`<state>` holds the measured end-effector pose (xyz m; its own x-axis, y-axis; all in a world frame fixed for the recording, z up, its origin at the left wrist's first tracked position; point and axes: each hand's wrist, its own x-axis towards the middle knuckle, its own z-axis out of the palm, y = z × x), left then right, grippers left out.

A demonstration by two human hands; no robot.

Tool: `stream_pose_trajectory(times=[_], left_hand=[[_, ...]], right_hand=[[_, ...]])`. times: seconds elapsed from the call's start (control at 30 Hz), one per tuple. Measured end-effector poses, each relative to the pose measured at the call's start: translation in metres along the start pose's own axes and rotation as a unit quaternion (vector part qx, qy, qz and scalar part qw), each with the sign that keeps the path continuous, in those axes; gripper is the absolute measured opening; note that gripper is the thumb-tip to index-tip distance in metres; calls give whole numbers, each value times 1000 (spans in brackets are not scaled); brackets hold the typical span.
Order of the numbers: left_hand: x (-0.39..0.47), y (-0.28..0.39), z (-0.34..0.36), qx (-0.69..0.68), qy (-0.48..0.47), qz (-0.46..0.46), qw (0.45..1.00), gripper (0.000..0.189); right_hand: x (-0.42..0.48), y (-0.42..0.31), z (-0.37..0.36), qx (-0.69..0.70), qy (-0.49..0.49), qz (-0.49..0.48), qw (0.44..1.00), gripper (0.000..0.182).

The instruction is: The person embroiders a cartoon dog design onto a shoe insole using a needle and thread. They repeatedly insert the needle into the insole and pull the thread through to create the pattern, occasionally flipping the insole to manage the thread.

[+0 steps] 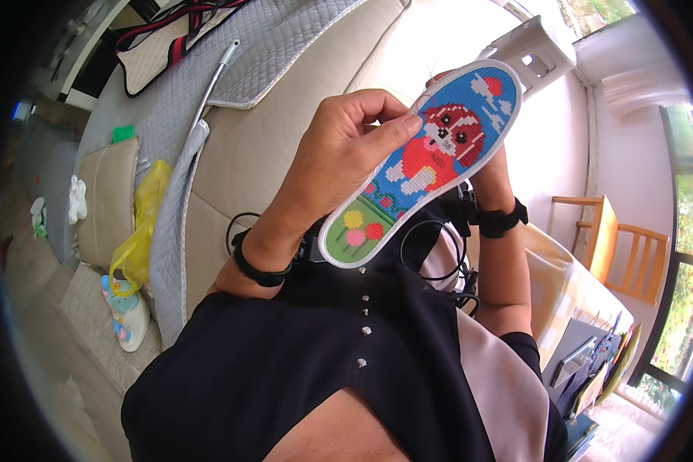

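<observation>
A cross-stitch shoe insole (381,173) with a white bound edge is held up in front of me. It shows a brown-and-white puppy on blue, and flowers on green at the lower end. My left hand (352,136) has thumb and forefinger pinched at the insole's left edge. A thin thread (424,103) loops near those fingertips, and fine strands stick up above the edge; a needle cannot be made out. Most of my right hand (492,167) is hidden behind the insole, supporting it from the back, with a fingertip showing at the upper edge.
Left of me is a beige sofa (254,150) with a grey quilted cover (156,104), a metal tube (213,86) and a yellow plastic bag (150,219). A white plastic stool (540,52) and wooden chair (635,260) stand to the right. Black cables (433,277) hang near my wrists.
</observation>
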<state>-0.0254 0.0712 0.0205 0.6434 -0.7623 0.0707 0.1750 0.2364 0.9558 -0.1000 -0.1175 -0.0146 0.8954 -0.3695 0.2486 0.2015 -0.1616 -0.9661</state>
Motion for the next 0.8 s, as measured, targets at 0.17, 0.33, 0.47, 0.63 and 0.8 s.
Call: stream_pose_trajectory(times=[0.17, 0.33, 0.47, 0.63, 0.8], left_hand=[[5, -1, 2, 24, 35, -11, 999, 16], [15, -10, 6, 47, 47, -11, 998, 18], [22, -15, 11, 70, 54, -19, 996, 20], [26, -22, 14, 61, 55, -13, 997, 20], [30, -32, 14, -72, 24, -59, 995, 16]], right_hand=[[4, 16, -1, -81, 44, -37, 995, 22], [3, 39, -3, -27, 53, 6, 998, 25], [2, 53, -9, 27, 36, 43, 998, 28], [3, 80, -13, -73, -41, -77, 993, 32], [-2, 74, -3, 74, -59, -12, 995, 35]])
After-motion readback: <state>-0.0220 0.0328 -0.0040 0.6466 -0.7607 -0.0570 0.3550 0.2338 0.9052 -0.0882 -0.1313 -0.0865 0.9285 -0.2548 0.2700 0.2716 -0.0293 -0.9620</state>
